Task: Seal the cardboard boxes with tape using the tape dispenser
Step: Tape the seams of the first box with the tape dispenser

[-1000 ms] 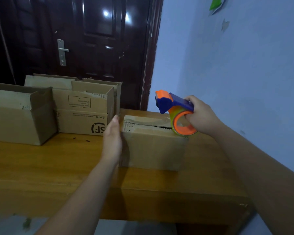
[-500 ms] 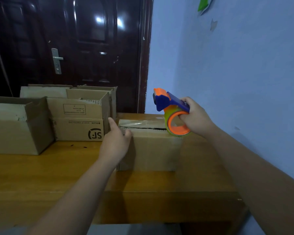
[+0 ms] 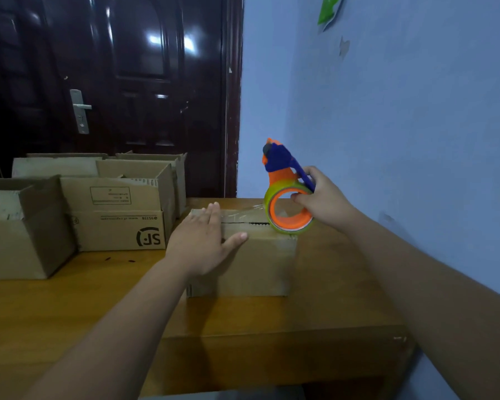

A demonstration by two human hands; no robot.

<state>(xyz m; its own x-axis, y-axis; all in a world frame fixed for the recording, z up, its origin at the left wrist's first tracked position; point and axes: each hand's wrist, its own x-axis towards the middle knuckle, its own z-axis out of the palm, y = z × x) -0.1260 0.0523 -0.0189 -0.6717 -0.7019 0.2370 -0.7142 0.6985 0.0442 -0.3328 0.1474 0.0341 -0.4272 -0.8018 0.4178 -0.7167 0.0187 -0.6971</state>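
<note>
One second ago the left hand (image 3: 202, 243) stood against the left side of the small box (image 3: 251, 267). Now it lies flat on the left end of the box top, with fingers straight and the thumb spread along the front edge, so it presses and does not grasp. The right hand (image 3: 326, 203) grips the tape dispenser (image 3: 289, 197), fingers curled through the orange ring. The dispenser has come lower and more upright; its roll now seems to touch the right end of the top.

Between the two hands a clear strip of tape (image 3: 243, 216) runs over the top. I judge that the tape's start is fixed under the left hand and the strip is being drawn out, so the first seal is well under way but not yet cut.

The box sits on the wooden table (image 3: 272, 319), directly under both hands. Its flaps are closed, but a dark slit (image 3: 254, 223) is open near the right hand — the tape seems to lie slightly behind it. The cardboard looks worn and thin. Left of the left hand stand other boxes (image 3: 119, 220), open, not yet sealed.
</note>
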